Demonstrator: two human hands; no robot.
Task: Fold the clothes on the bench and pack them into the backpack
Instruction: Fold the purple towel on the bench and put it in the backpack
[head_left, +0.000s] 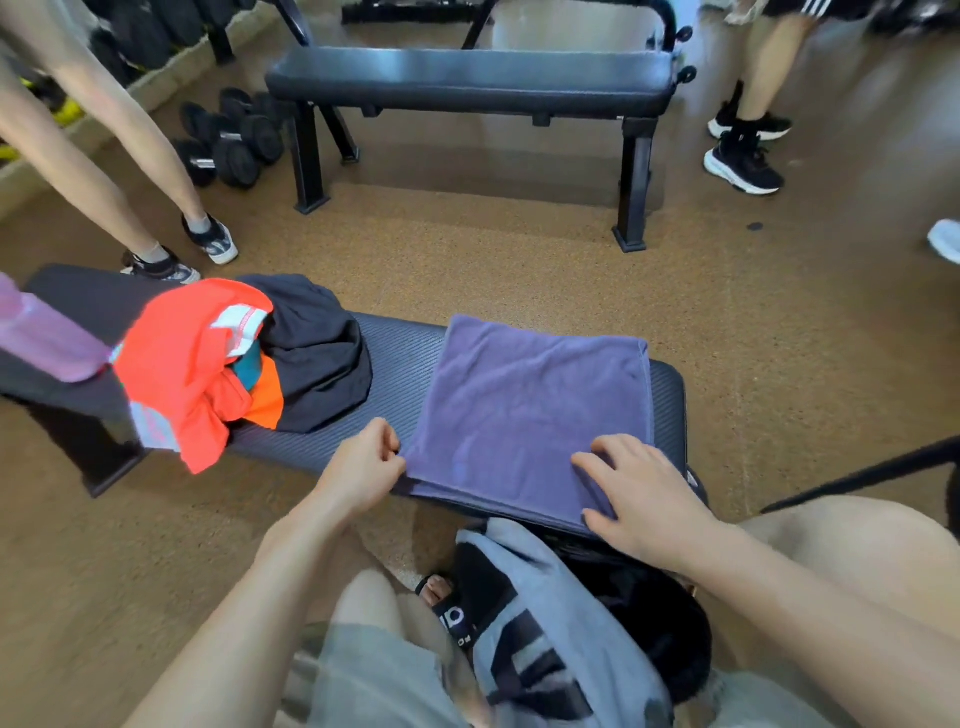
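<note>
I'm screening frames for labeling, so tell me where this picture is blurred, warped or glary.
Head view: purple towel and both hands, left and right, fairly sharp; pink object at left edge smeared; far bench bowed by wide-angle distortion; floor beyond it shows soft glare.

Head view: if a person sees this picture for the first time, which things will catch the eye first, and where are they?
First comes the purple towel, folded flat on the right end of the near bench, with the left hand pinching its near left corner and the right hand resting on its near edge. Next is the bright orange garment, heaped with a black garment on the bench's left part.
</note>
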